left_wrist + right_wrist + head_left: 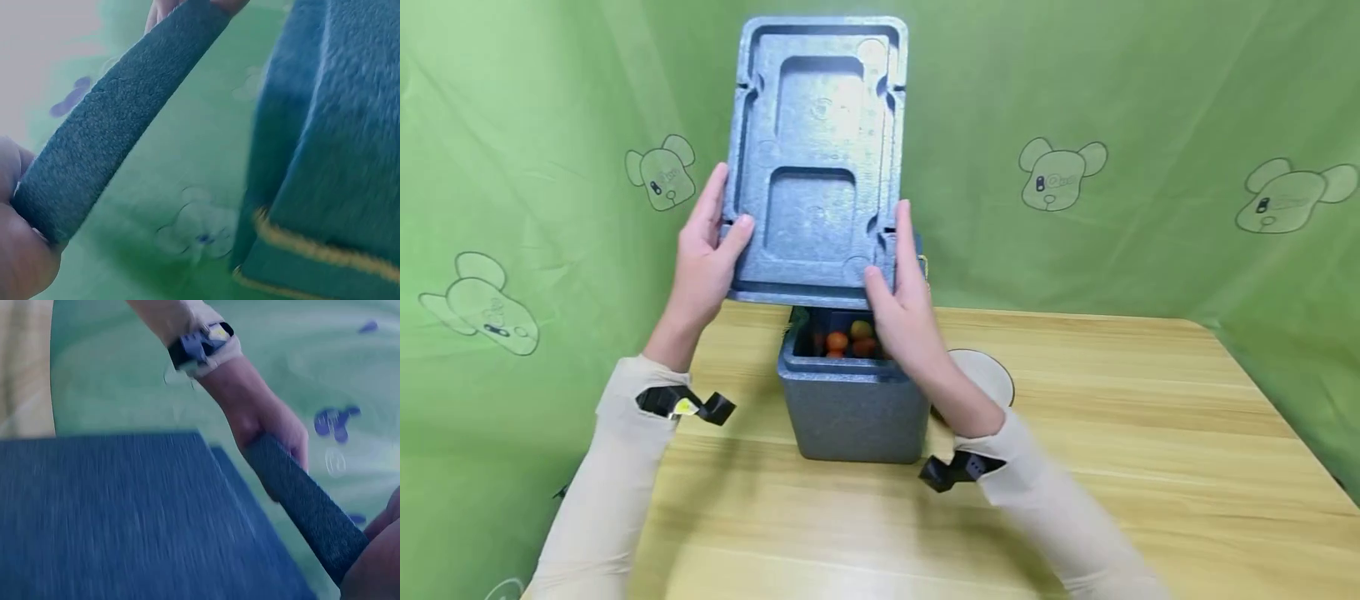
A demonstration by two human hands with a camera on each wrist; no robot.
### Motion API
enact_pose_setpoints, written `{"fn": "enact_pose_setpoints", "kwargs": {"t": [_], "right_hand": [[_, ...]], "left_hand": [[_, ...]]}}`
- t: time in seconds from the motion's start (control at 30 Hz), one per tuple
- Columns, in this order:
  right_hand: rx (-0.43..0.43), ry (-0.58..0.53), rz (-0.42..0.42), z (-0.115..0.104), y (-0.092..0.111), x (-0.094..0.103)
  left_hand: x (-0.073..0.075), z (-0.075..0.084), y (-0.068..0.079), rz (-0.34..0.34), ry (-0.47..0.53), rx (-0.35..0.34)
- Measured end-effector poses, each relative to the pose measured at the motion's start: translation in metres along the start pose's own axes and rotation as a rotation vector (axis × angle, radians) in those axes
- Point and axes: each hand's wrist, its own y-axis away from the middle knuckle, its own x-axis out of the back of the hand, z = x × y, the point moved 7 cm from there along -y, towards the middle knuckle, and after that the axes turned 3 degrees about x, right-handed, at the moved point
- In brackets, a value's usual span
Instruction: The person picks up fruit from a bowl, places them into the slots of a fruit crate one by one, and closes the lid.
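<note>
A grey-blue foam lid [816, 225] is tilted up above a matching foam box [857, 417], its recessed face toward the head camera. My left hand [696, 258] grips the lid's left edge, thumb on the near face. On the right edge, my right hand [906, 312] holds it the same way. Both wrist views show the lid [112, 125] [312, 512] edge-on, apart from the box [344, 156] [119, 512]. Inside the box lie several round fruits, among them an orange one [837, 341]; the lid and right hand hide part of the opening.
A round white plate [985, 375] with a dark rim is partly covered by my right forearm. The box stands on a wooden table [1135, 433]. Green cloth [970, 83] hangs behind and at the left. Yellow cord [312, 250] runs along the box's side.
</note>
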Motion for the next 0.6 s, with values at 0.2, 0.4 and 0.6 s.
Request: {"fn": "enact_pose_setpoints", "kwargs": {"t": [0.2, 0.4, 0.6], "right_hand": [[-0.115, -0.250, -0.023, 0.023, -0.010, 0.034], [-0.181, -0.298, -0.012, 0.035, -0.012, 0.054], [-0.204, -0.374, 0.026, 0.039, -0.014, 0.066]], "left_hand": [[-0.030, -0.017, -0.005, -0.025, -0.006, 0.003], [-0.048, -0.033, -0.003, -0.021, 0.003, 0.008], [-0.055, -0.041, -0.001, -0.006, 0.020, 0.047]]}}
